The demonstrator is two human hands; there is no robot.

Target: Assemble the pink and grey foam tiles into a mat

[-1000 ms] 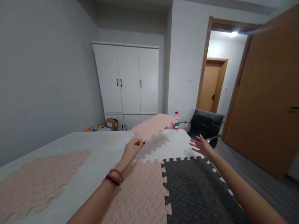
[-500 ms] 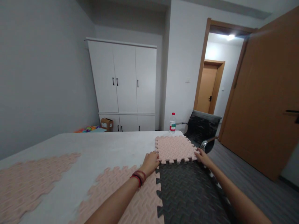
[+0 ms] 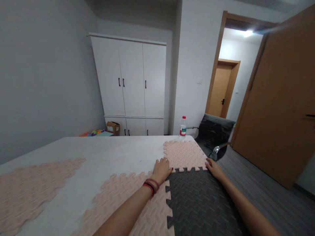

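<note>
A small pink foam mat tile [image 3: 185, 154] with toothed edges lies at the far right of the table, against the far edge of a black foam mat tile [image 3: 197, 200]. My left hand [image 3: 162, 169] rests at the pink tile's near left corner, fingers stretched out and thumb on the seam with the black tile. On the near right corner, my right hand [image 3: 213, 167] pinches the pink tile's edge. A larger pink foam mat tile [image 3: 123, 196] joins the black tile's left side, partly under my left forearm. How well the teeth interlock beneath my left hand is hidden.
Another pink tile [image 3: 31, 186] lies on the left of the white table [image 3: 118, 149]. A water bottle [image 3: 182, 128] with a red cap stands at the far edge. Beyond the right side is a black chair [image 3: 214, 132]; a cardboard box [image 3: 113, 127] sits behind the table.
My left hand has shifted slightly right, its fingers spreading from the tile's side edge and its thumb moving onto the seam. My right hand stays at the right corner. The view has tilted slightly.
</note>
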